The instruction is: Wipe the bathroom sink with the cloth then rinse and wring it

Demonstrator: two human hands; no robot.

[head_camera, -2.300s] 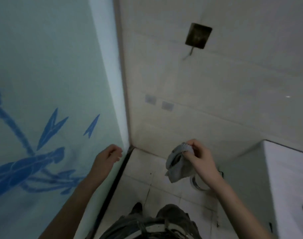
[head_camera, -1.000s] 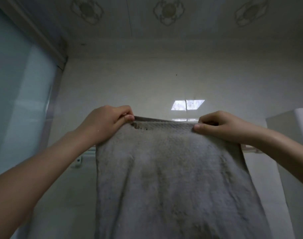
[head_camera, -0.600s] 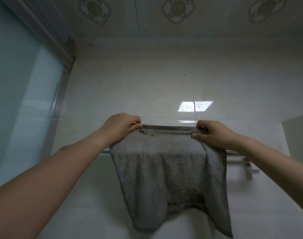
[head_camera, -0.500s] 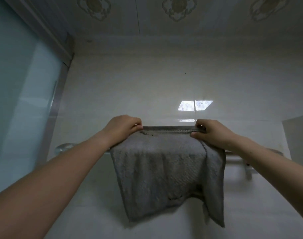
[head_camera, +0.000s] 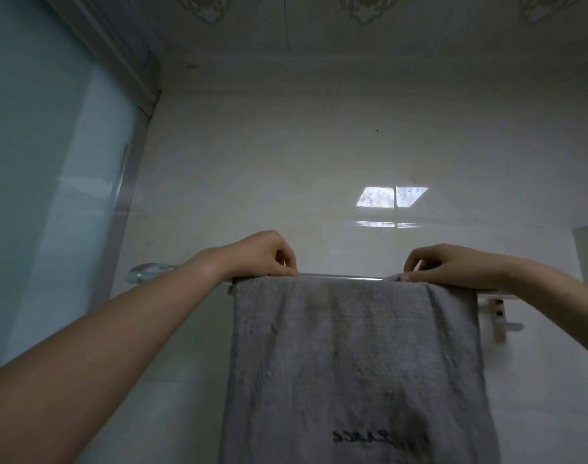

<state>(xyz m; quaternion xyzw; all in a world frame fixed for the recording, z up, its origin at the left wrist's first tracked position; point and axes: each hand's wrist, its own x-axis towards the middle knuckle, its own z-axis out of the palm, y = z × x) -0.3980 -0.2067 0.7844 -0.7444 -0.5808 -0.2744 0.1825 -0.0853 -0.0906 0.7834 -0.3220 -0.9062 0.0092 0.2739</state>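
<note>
**A:** Where is the cloth (head_camera: 356, 356) sitting?

**B:** The grey cloth is hanging over the towel rail (head_camera: 339, 278) on the tiled wall (head_camera: 285, 182). It is draping straight down from the bar and running off the bottom of the view. Dark lettering is showing near its lower edge.

**A:** What is the left hand (head_camera: 265, 256) doing?

**B:** The left hand is reaching up to the cloth's top left corner. Its grip is curling downward, with the fingertips (head_camera: 285, 271) pinching the fold where the cloth is crossing the rail.

**A:** And the right hand (head_camera: 453, 262)?

**B:** It is doing the same at the top right. Its grip is curling in too, pinching a small ridge of cloth on the bar, and the wrist is lying over the cloth's right corner.

**A:** How much of the rail is showing?

**B:** A bare shiny stretch is showing between the two hands. The left end mount (head_camera: 145, 272) is sticking out beyond the forearm. A white bracket (head_camera: 500, 316) is standing just past the cloth's right edge.

**A:** What is appearing around it?

**B:** A frosted glass panel (head_camera: 51, 182) is filling the left side and meeting the wall at a metal frame. A bright window reflection (head_camera: 391, 197) is glinting on the wall above the right hand. A patterned ceiling (head_camera: 352, 45) is spanning the top.
</note>
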